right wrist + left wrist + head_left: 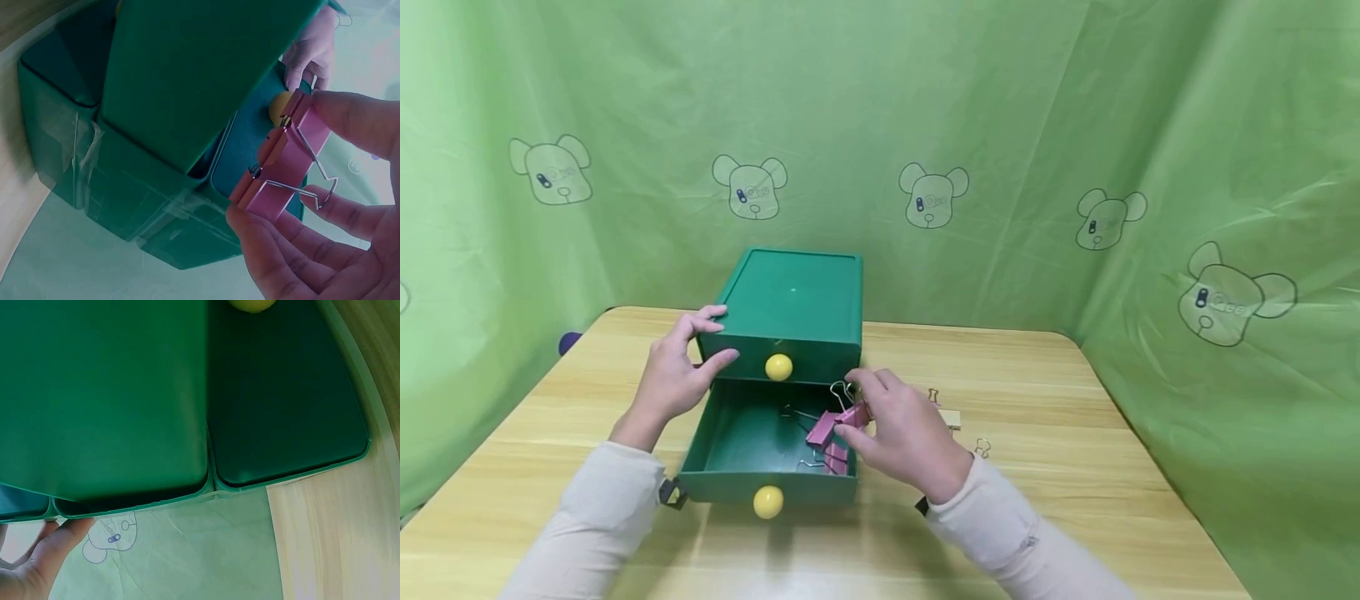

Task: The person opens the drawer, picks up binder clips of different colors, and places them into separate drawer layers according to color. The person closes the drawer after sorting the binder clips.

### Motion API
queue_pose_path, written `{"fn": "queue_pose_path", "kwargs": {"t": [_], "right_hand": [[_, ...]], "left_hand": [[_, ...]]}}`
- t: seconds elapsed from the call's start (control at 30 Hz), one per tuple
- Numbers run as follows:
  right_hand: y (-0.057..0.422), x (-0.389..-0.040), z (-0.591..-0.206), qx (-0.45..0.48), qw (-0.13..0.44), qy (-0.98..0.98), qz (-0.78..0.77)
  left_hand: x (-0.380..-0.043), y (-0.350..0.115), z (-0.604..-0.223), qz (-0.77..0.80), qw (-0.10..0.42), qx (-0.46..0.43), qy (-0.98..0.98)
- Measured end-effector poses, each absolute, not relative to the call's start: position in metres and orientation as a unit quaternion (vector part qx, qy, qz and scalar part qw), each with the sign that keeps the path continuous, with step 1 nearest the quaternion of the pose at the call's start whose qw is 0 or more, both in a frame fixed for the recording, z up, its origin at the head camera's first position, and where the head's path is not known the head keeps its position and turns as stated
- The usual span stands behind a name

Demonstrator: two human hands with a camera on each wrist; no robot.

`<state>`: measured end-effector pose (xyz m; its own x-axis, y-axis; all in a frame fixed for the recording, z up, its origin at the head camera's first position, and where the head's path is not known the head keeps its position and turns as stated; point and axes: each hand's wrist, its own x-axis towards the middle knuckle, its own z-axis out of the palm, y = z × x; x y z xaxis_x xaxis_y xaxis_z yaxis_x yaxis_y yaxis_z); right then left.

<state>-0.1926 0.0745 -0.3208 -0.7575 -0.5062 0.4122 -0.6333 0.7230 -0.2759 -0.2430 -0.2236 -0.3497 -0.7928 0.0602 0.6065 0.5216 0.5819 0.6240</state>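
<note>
A green drawer unit (793, 292) with yellow knobs stands on the table, one drawer (737, 446) pulled out below the top one. My left hand (673, 371) rests at the unit's upper left corner, thumb by the top drawer's front and fingers along the edge. Above the drawer's right side, my right hand (913, 433) pinches a pink binder clip (284, 159) between thumb and fingers, its wire handles toward the palm. Inside the drawer lie other pink binder clips (836, 458) and a dark clip (787, 411), seen only partly.
Right of my right hand, a pale yellow binder clip (950, 418) and small clips with gold wire handles (982, 447) lie on the wooden table (1037, 500). Green curtains (850, 108) with bear-head drawings hang behind and at the sides.
</note>
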Motion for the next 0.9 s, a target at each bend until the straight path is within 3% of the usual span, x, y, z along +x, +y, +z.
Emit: {"fn": "queue_pose_path", "kwargs": {"t": [0.9], "right_hand": [[0.056, -0.194, -0.332, 0.326, 0.144, -0.914, 0.192]], "left_hand": [[-0.243, -0.223, -0.350, -0.426, 0.269, -0.174, -0.846]]}}
